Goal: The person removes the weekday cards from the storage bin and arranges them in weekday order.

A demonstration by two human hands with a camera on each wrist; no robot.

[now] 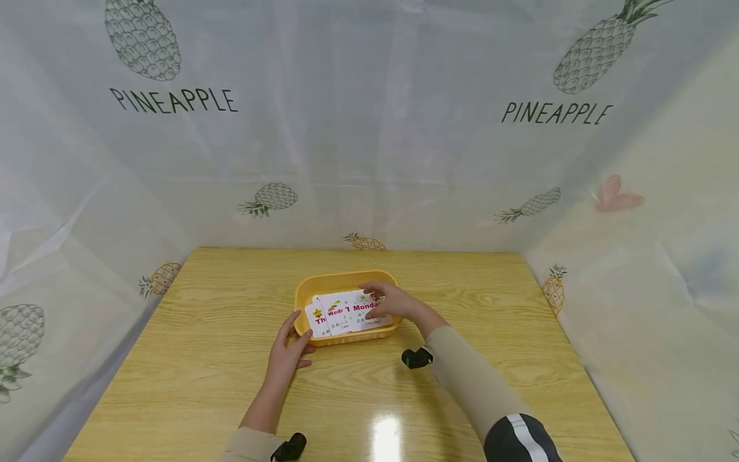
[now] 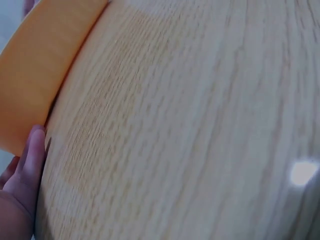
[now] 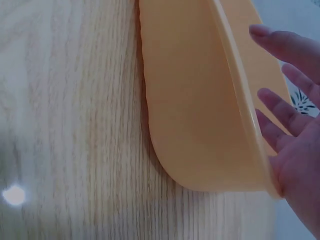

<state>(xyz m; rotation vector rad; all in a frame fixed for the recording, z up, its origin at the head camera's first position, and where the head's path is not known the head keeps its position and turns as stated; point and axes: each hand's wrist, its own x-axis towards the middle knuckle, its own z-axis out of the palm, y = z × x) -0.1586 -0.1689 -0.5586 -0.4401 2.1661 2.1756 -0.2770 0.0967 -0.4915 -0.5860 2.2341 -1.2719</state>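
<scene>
The yellow tray [image 1: 344,281] sat mid-table [image 1: 202,385] with the day cards [image 1: 346,313] fanned inside it. The left hand [image 1: 287,359] steadied the tray's near corner, fingers relaxed, while the right hand [image 1: 392,300] rested straight-fingered on the Monday card [image 1: 367,314], gripping nothing.

Tray [image 1: 345,281] at the centre of the table [image 1: 202,359], its long side running left to right. In the tray: three cards [image 1: 346,313] overlapping in a row, leaning on its near wall. Left hand [image 1: 287,357] on the table just before the tray's left end, fingers touching its outer wall. Right hand [image 1: 391,299] over the tray's right part, on the rightmost card. Curtain [image 1: 369,141] behind the tray and to both sides of the table.
</scene>
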